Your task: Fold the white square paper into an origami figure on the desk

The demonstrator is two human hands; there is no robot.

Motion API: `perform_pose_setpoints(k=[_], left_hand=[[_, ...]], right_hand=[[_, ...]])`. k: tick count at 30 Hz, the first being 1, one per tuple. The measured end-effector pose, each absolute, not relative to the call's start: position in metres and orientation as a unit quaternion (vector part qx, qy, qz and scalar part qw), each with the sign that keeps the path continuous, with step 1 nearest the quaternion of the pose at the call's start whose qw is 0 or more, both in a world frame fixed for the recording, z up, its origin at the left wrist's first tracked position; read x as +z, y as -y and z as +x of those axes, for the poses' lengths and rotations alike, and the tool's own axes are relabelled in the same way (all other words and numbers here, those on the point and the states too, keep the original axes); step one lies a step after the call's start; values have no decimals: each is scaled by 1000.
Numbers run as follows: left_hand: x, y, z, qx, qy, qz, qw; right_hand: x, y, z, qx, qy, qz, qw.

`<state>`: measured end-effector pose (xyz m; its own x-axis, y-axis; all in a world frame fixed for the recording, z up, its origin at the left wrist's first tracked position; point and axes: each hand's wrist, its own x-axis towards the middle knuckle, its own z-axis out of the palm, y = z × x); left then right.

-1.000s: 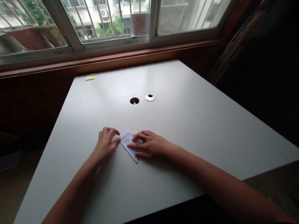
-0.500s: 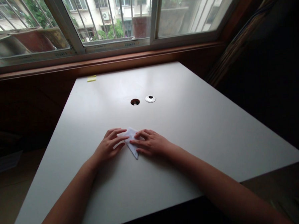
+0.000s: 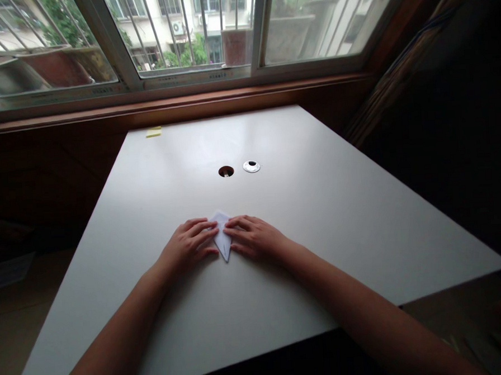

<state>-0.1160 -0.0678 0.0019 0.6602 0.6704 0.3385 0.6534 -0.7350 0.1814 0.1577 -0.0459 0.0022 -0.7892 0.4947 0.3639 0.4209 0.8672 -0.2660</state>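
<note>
A small white sheet of paper (image 3: 223,242), folded into a kite shape, lies on the white table with its narrow tip towards me. From the left, my left hand (image 3: 192,241) holds its edge, fingertips on top and the thumb low beside it. My right hand (image 3: 253,236) is closed on the opposite edge with bent fingers, its thumb near the lower slanting side. Between the fingertips a strip of the paper's middle shows, with a short dark line near the tip. The side corners are hidden under the fingers.
Beyond the hands, the white table (image 3: 318,206) has a round cable hole (image 3: 226,171). Its silver cover (image 3: 251,166) lies to the right of it. A yellow sticky note (image 3: 153,132) is at the far left corner, below the window (image 3: 194,78).
My left hand has moved in to the right and its fingers have come down on the paper's edge. The paper has turned slightly, its tip now more upright and further left.
</note>
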Motion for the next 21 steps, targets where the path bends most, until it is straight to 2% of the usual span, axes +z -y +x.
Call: perform_pose_setpoints(k=[8,21], left_hand=[[5,71,-111,168,-384,908,11],[13,82,-98,153,-423,891,59]], right_hand=[[2,45,156,74,943,-249,208],[2,45,155,78,944,-254,197]])
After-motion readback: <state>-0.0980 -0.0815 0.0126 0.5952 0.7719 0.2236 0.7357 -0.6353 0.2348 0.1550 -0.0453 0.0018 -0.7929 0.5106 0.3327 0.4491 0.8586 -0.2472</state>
